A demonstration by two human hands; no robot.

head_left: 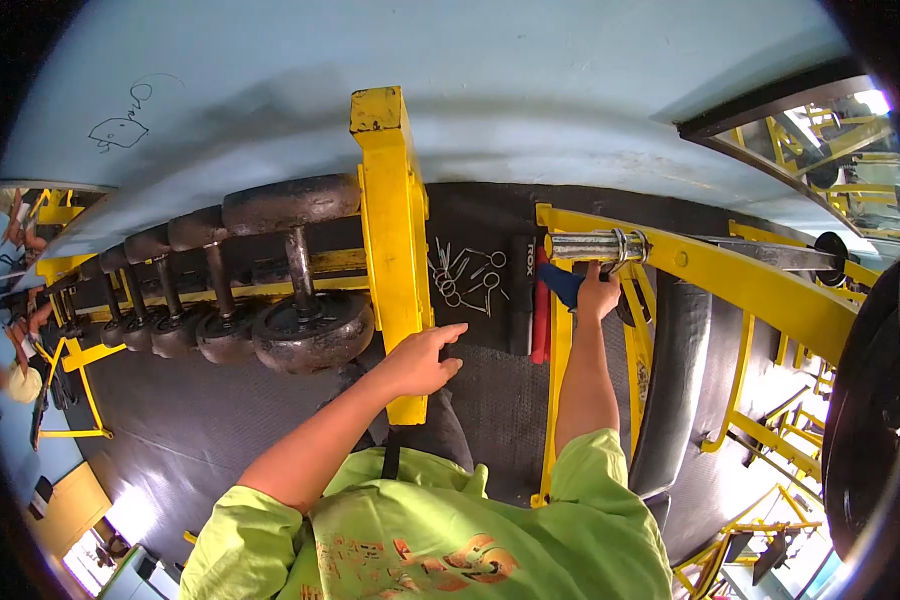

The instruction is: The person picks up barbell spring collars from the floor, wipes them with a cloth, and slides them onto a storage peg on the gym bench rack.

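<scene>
My left hand (pixel 425 362) is in front of the yellow upright post (pixel 395 230) of the dumbbell rack, index finger stretched out and thumb side apart, with nothing in it. Whether it touches the post I cannot tell. Just below a chrome bar sleeve (pixel 580 246), my right hand (pixel 597 296) is closed on a blue cloth (pixel 560 284) that hangs out to its left. A metal spring collar (pixel 625 247) sits around the sleeve, close to my right fingertips. Several loose spring collars (pixel 452 285) lie on the black floor between my hands.
Heavy black dumbbells (pixel 313 330) line the rack at left. A black lettered block (pixel 521 295) and a red item (pixel 541 320) lie beside the right yellow frame (pixel 750 290). A padded bench (pixel 675 385) and large weight plate (pixel 870 410) stand at right; a mirror (pixel 830 150) hangs above.
</scene>
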